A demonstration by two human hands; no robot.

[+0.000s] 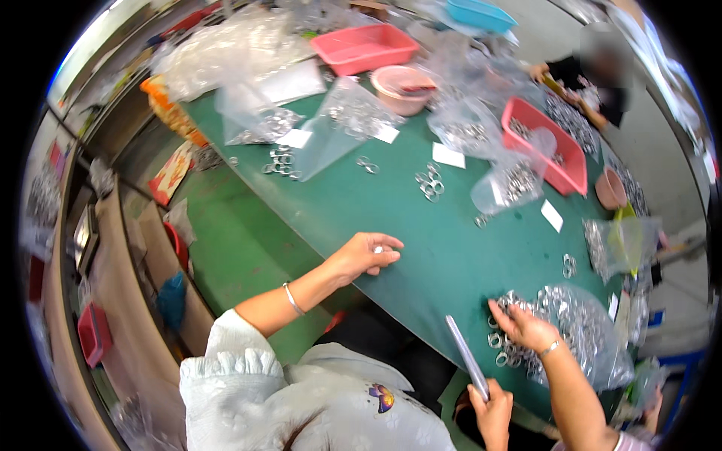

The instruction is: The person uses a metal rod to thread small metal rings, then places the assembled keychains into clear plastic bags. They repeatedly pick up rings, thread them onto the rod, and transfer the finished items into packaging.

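Note:
My left hand (365, 257), a silver bangle at its wrist, hovers over the near edge of the green table (338, 218). Its fingers are curled together, and a small pale spot shows among them, too small to name. Low in the view, my right hand (492, 412) is wrapped round a long, slim silver-grey bar (468, 357) that points up and leftward. Beyond the bar lies a heap of silver metal rings (519, 353), partly on a clear plastic bag (583, 331). Another person's hand (530, 329), palm turned up, is at this heap.
Small ring groups (430, 183) lie beside white paper slips (449, 155). Clear bags of rings (361, 113), pink trays (365, 49) and a pink bowl (402, 90) line the far side. Another person (602, 90) works there. Shelves (128, 293) stand left.

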